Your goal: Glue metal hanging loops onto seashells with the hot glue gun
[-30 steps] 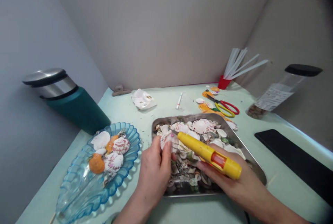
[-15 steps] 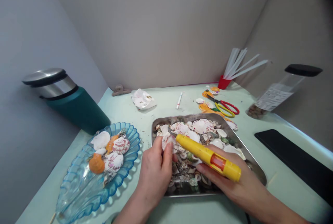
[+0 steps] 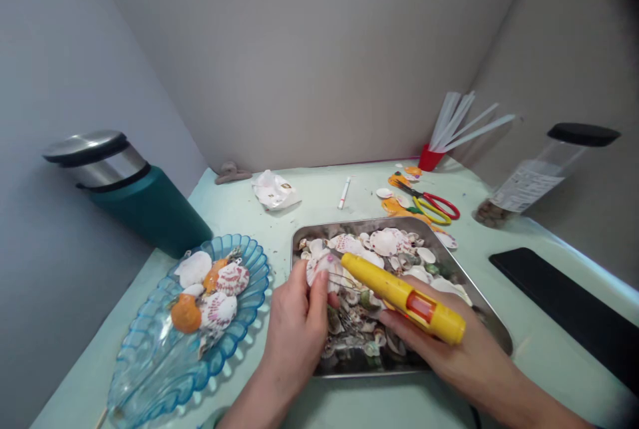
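Note:
Between thumb and fingers, my left hand [image 3: 298,319] pinches a pale seashell [image 3: 324,268] above the metal tray [image 3: 379,374]. Thin glue-like strands run from the shell toward the right. My right hand [image 3: 444,332] is wrapped round a yellow hot glue gun [image 3: 402,296], its nozzle pointing left at the shell, close to its surface. The grip of the tool is hidden by my fingers. Below both hands, the tray is filled with many mixed shells [image 3: 392,241], white, speckled and brown.
A blue scalloped dish [image 3: 150,362] holding shells stands left, by a teal bottle [image 3: 150,206]. Behind the tray lie crumpled paper [image 3: 273,191], a white pen [image 3: 344,193] and scissors [image 3: 432,206]. A red cup [image 3: 430,158] of glue sticks, a jar [image 3: 529,179] and a black slab [image 3: 564,309] are right.
The glue gun's nozzle has drawn slightly back to the right from the shell. The shell has tilted a little, and strands now stretch from it.

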`<state>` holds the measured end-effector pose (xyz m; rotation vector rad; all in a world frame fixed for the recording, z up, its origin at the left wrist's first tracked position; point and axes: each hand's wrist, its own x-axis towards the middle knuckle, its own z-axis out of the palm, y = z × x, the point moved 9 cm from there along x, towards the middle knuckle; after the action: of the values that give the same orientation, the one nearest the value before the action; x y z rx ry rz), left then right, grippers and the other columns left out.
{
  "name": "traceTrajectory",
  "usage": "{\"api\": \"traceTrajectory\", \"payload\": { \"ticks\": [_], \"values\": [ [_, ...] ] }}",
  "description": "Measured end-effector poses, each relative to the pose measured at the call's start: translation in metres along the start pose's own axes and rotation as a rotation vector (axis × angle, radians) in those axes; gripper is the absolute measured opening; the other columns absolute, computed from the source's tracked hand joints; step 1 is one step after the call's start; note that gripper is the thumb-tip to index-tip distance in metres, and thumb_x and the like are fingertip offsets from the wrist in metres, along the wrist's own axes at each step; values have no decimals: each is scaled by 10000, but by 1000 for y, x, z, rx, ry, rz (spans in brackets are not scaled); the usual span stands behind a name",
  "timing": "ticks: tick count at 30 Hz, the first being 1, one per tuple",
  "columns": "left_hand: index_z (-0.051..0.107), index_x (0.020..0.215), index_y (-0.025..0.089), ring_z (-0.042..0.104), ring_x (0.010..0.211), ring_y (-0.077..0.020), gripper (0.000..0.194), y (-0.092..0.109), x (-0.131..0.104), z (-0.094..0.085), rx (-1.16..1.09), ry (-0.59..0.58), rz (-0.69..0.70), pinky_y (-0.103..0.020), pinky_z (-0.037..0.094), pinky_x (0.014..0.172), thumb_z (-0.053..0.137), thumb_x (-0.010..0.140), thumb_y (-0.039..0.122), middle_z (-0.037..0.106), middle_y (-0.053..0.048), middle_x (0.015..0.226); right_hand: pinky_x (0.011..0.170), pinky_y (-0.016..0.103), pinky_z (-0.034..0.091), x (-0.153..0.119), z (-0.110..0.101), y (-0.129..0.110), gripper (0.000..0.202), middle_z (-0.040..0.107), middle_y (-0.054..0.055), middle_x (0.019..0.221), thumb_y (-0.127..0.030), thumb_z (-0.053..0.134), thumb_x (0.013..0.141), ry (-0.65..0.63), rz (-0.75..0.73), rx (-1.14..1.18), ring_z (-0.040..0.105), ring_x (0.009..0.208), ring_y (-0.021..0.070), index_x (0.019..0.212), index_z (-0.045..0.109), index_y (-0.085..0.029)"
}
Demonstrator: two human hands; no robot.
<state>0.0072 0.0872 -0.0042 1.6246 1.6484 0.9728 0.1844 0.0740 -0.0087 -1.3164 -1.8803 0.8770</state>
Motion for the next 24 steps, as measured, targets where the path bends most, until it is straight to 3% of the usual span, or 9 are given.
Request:
{"api": "traceTrajectory", "payload": {
  "ticks": [7,24],
  "values": [
    [422,750,230,509,464,-128,260,-3,-1,0,-50,17,-12,-225,326,470,414,929,418,644,30,595,714,247,504,-1,-1,4,178,662,-15,866,-419,579,880,3,31,8,638,911,199,939,588,-251],
    [443,740,228,572,514,-153,235,8,0,2,106,-40,64,-241,353,533,387,936,345,639,25,583,670,247,510,-2,1,1,236,698,-14,970,-401,579,891,-5,-16,-27,658,897,194,1087,593,-270]
  ]
}}
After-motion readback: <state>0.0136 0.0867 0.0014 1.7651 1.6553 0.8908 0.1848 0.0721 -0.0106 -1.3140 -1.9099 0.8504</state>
